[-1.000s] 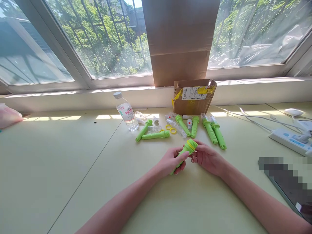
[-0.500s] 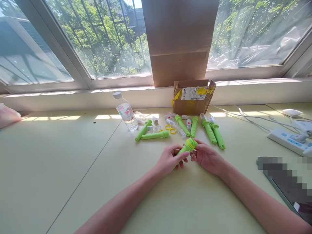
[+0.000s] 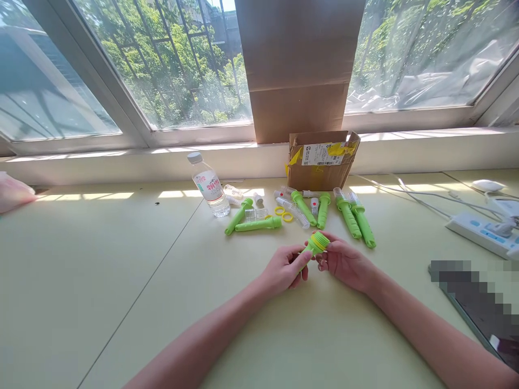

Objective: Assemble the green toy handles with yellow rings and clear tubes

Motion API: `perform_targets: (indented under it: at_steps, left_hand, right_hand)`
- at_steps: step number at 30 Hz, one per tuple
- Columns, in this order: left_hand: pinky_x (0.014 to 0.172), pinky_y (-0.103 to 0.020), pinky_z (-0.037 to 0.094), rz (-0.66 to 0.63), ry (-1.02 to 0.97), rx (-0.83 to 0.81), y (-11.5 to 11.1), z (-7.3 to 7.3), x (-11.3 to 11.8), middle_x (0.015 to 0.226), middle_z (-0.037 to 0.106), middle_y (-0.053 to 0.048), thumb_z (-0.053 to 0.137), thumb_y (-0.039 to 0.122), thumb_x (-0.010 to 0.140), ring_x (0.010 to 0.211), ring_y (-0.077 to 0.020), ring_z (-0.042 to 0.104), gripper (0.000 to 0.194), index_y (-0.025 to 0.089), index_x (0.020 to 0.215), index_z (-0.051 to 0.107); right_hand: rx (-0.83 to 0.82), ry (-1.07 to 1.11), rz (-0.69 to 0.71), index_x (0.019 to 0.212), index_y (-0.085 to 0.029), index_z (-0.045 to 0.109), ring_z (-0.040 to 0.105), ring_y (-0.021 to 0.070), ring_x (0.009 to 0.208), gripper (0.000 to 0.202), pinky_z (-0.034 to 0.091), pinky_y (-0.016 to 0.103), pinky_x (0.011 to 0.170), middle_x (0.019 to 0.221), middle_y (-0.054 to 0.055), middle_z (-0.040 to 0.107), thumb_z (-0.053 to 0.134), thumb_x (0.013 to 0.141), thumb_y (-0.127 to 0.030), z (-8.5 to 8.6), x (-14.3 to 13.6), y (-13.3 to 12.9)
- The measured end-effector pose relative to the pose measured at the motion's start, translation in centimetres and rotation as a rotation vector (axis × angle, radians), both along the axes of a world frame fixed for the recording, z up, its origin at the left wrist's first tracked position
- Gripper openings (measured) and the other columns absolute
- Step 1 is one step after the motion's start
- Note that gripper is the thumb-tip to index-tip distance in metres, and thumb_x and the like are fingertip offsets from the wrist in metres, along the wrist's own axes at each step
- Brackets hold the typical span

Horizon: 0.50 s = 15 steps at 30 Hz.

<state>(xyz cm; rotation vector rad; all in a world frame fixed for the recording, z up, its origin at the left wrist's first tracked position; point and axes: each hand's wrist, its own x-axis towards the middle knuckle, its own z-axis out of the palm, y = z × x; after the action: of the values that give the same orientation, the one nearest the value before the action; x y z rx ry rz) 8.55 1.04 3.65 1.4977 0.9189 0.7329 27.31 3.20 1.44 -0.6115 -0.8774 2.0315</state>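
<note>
My left hand is closed round the shaft of a green plastic threaded handle, tilted with its wide end up and to the right. A yellow ring sits round the neck just below the threads. My right hand has its curled fingers on the far side and right edge of that wide end; its fingertips are partly hidden. Beyond the hands lie more green handles, two loose yellow rings and clear plastic tubes. Two green handles with clear tops lie at the right of the group.
A water bottle stands left of the parts. An open cardboard box is behind them by the sill. On the right are a white power strip with cables and a phone. A pinkish bag lies far left.
The green handle and my left hand have shifted slightly right. Its threaded end now sits closer to my right fingers. The other parts have stayed where they were.
</note>
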Motion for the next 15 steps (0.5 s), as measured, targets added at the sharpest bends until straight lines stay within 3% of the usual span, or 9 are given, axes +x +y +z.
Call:
perform_targets:
  at_steps: [7,15]
  left_hand:
    - [0.037,-0.018,0.029,0.037,0.048,0.020,-0.26,-0.16,0.12,0.052,0.052,0.003,0.043,0.054,0.086,0.034,-0.0040,0.037,0.044,0.014,0.079,0.058]
    - [0.033,-0.018,0.027,-0.077,-0.004,-0.115,0.15,0.07,-0.34,0.048,0.052,0.002,0.034,0.060,0.087,0.031,-0.0060,0.038,0.055,0.013,0.085,0.061]
  right_hand:
    - [0.037,0.000,0.021,0.104,-0.022,0.062,0.060,0.0127,0.070,0.023,0.051,0.025,0.061,0.093,0.003,0.064,0.059,0.081,-0.021,0.03,0.00,-0.15]
    - [0.047,-0.001,0.046,0.102,-0.019,0.062,0.060,0.0151,0.072,0.020,0.048,0.026,0.062,0.086,0.003,0.061,0.055,0.083,-0.019,0.19,-0.01,-0.19]
